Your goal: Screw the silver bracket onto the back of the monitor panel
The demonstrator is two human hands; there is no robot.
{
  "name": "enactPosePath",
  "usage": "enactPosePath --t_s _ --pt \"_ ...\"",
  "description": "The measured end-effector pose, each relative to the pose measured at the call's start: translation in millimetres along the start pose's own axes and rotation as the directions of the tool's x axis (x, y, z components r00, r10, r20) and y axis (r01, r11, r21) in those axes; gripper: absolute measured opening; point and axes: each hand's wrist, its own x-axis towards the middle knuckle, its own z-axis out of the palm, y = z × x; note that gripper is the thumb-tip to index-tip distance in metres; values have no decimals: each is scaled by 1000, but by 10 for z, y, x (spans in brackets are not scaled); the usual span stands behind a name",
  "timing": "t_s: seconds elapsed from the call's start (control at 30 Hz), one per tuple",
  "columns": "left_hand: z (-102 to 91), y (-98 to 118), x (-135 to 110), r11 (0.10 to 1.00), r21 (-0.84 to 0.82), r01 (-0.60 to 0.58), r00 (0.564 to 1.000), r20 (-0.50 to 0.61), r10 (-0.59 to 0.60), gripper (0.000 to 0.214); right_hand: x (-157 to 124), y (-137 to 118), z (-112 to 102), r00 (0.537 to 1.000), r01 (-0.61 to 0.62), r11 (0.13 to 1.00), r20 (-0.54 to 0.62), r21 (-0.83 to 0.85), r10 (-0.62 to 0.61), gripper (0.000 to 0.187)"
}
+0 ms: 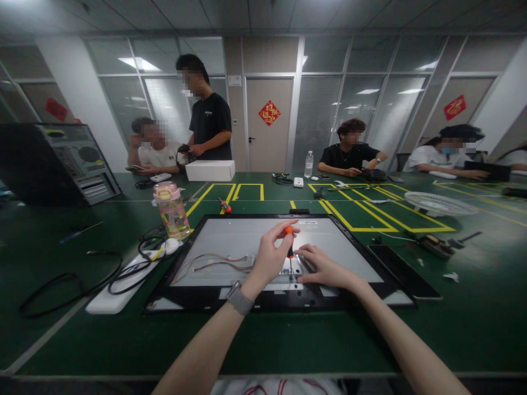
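A flat display panel (230, 233) with a grey metal back and black frame lies on the green table. My left hand (272, 255), a watch on its wrist, is closed around an orange-and-black screwdriver (290, 238). The shaft points down, its tip at a small metal bracket (284, 271) near the panel's lower middle. Beside the tip, my right hand (321, 267) rests on the panel, thumb and fingers apart around the bracket area. Whether it touches the bracket is not clear. Thin wires (218, 257) run across the panel to the left of my hands.
Left of the panel are a white power strip (111, 299), black cables (69, 277) and a pink-lidded bottle (171, 211). A dark phone-like slab (405, 271) and a tape measure (434, 245) lie right. Another screwdriver (225, 207) lies behind. Several people are around the table.
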Motion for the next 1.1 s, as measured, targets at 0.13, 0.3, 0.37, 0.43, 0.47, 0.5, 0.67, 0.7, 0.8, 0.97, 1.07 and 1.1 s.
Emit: enactPosePath --t_s 0.13,0.3,0.37,0.43,0.47,0.5,0.67,0.7,0.8,0.97,1.07,1.1 --pt "1 -6 -3 990 134 -45 997 -54 53 24 3 3 7 1000 2 1000 0 -10 -2 64" --pt "-3 10 -7 994 100 -44 999 -19 46 31 3 6 6 1000 8 1000 0 -11 -8 64" --pt "-1 22 -7 994 102 -41 999 -29 44 31 1 2 2 1000 8 1000 1 -5 -8 64" --pt "0 39 -9 985 159 -60 996 -58 70 26 -1 -3 -2 1000 1 1000 3 -2 -1 64" --pt "0 48 -11 979 189 -72 994 -70 87 24 -1 -7 -4 1000 -4 1000 6 -1 4 65" --pt "-1 56 -13 974 209 -85 992 -74 102 24 -1 -10 -6 1000 -8 1000 10 -2 8 65" --pt "0 63 -19 980 168 -105 993 -29 112 32 -1 -22 -14 1000 -6 1000 18 -8 6 64" --pt "2 61 -19 979 174 -103 993 -34 111 31 -2 -23 -14 1000 -6 1000 18 -8 6 65" --pt "5 60 -21 963 245 -108 989 -70 128 27 -4 -24 -15 1000 -10 1000 16 -2 10 65" --pt "14 63 -29 956 252 -153 987 -12 161 35 1 -19 -15 1000 -5 1000 21 -6 5 64" --pt "23 66 -36 947 280 -157 986 -15 168 32 8 -4 -4 1000 -4 1000 20 -17 5 66" --pt "24 70 -39 941 300 -159 985 -21 173 29 11 0 1 1000 -8 1000 18 -24 9 67"
